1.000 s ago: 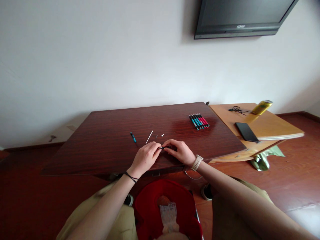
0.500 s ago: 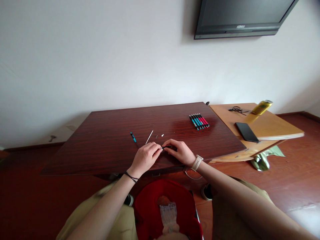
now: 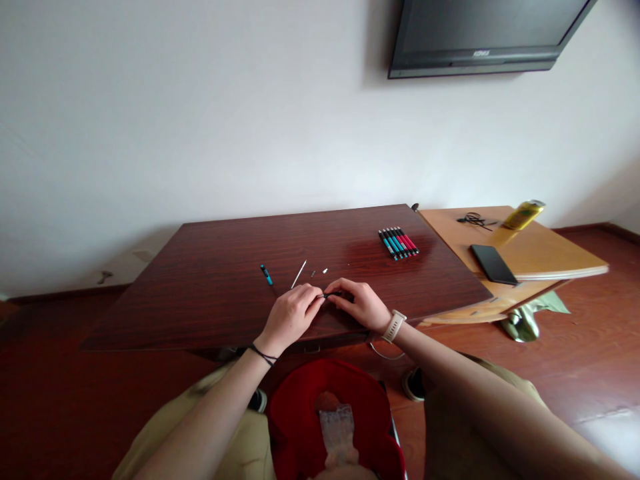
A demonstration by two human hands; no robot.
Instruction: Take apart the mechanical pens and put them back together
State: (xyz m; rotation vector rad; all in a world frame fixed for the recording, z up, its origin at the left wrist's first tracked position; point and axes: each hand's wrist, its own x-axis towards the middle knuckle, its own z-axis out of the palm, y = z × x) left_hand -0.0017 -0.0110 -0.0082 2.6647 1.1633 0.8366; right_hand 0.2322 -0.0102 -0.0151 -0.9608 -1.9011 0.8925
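In head view, cannot make out either end of slim dark part [image 3: 332,294], covered by fingertips. Grips it between left hand [image 3: 293,311] and right hand [image 3: 363,303], in pinched thumbs and forefingers, with inward-angled wrists. Shows white rod [image 3: 299,274] just beyond left fingers, blue barrel [image 3: 267,275] farther left. Keeps same pose as half a second ago.

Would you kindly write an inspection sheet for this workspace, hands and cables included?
Surface: dark table, lighter table beside it.
Things: slim dark piece, held; blue pen piece, white stick and small white piece beyond; row of pens at right.
Clutter: phone and yellow can on the lighter table.
Hands: left hand and right hand pinch the slim dark piece.
Cables: black cable on the lighter table; white cable below the dark table's front edge.
Surroundings: television on the wall.
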